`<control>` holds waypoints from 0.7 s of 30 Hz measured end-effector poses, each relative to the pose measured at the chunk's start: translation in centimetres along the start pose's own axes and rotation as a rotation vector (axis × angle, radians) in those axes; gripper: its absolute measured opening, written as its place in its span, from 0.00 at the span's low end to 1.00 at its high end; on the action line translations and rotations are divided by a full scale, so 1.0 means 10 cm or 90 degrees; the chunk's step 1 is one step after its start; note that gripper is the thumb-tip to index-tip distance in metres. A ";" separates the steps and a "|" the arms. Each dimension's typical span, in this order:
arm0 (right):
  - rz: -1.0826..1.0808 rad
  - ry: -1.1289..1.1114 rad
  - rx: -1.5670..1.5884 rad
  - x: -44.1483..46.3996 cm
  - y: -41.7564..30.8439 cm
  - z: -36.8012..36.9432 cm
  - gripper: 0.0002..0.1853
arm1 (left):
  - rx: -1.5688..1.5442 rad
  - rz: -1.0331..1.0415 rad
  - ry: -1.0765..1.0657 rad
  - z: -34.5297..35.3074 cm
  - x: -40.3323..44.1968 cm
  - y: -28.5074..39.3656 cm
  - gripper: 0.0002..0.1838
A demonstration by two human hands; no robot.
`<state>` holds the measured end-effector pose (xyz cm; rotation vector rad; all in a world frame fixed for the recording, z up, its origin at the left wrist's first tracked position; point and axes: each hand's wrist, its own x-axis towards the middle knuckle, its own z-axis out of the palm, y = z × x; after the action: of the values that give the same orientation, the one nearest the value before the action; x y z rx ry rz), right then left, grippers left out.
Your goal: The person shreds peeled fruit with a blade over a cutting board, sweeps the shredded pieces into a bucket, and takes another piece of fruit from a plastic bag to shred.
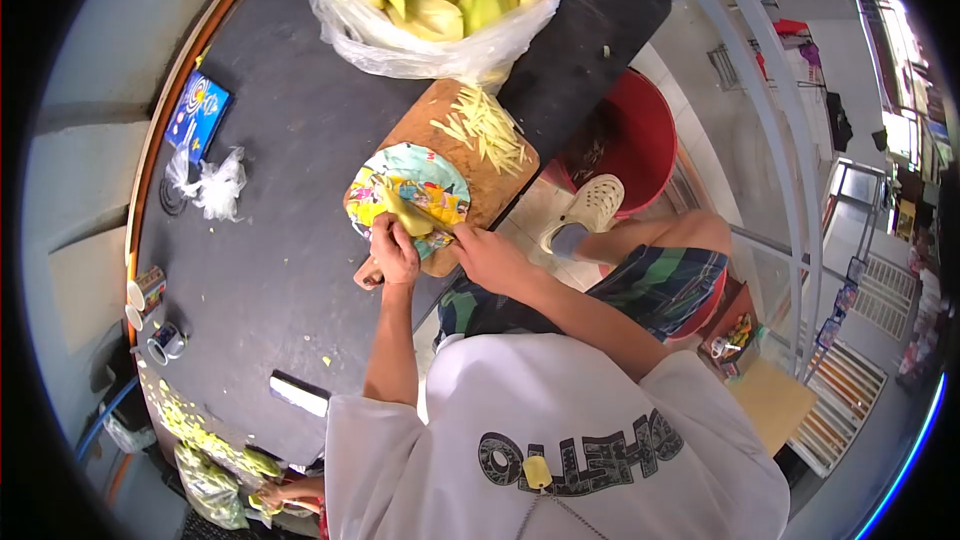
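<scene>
My left hand (396, 252) is wrapped round a peeled yellow-green fruit piece (408, 216) above a colourful printed plate (430, 168). Close on its right, my right hand (486, 256) is closed on a knife (432, 220), whose blade lies against the fruit. The plate rests on a wooden cutting board (405, 127). Thin pale strips (485, 130) are heaped on the board's upper right part. Beyond the board stands a clear plastic bag (390, 62) full of peeled fruit pieces (432, 18).
A blue box (197, 116) and crumpled plastic (220, 185) lie on the dark table (270, 280) at the left, with cups (148, 290) and a phone (299, 393) nearer. A red bucket (655, 145) stands right. Another person's hand (275, 493) is at the lower left.
</scene>
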<state>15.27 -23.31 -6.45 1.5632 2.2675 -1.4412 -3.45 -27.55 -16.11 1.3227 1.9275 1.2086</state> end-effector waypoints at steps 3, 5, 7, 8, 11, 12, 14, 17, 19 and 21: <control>-0.044 0.083 -0.024 -0.11 -0.11 -0.03 0.11 | 0.022 0.031 0.008 0.07 0.00 -0.05 0.09; -0.076 0.105 -0.050 -0.18 -0.19 -0.06 0.11 | 0.010 0.040 0.000 0.11 0.02 -0.10 0.11; -0.110 0.126 -0.075 -0.23 -0.30 -0.15 0.11 | 0.033 0.085 0.024 0.14 0.02 -0.19 0.13; -0.100 0.101 -0.089 -0.25 -0.37 -0.22 0.10 | 0.032 0.105 0.014 0.14 0.03 -0.25 0.17; -0.091 0.078 -0.117 -0.25 -0.43 -0.25 0.10 | -0.014 0.118 0.006 0.17 0.02 -0.30 0.21; -0.093 0.079 -0.132 -0.24 -0.44 -0.24 0.11 | -0.014 0.117 0.004 0.17 0.04 -0.26 0.21; -0.093 0.069 -0.142 -0.23 -0.43 -0.26 0.11 | -0.055 0.117 -0.005 0.16 0.09 -0.17 0.16; -0.085 0.049 -0.162 -0.20 -0.46 -0.31 0.11 | -0.071 0.116 0.001 0.18 0.08 -0.16 0.15; -0.076 0.036 -0.171 -0.17 -0.45 -0.31 0.11 | -0.034 0.138 0.014 0.17 0.10 -0.14 0.15; -0.015 -0.012 -0.172 -0.12 -0.41 -0.27 0.10 | 0.005 0.160 0.026 0.15 0.08 -0.16 0.14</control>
<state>14.00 -22.59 -1.65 1.4403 2.3587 -1.0911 -3.27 -26.47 -18.15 1.5930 1.8349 1.3568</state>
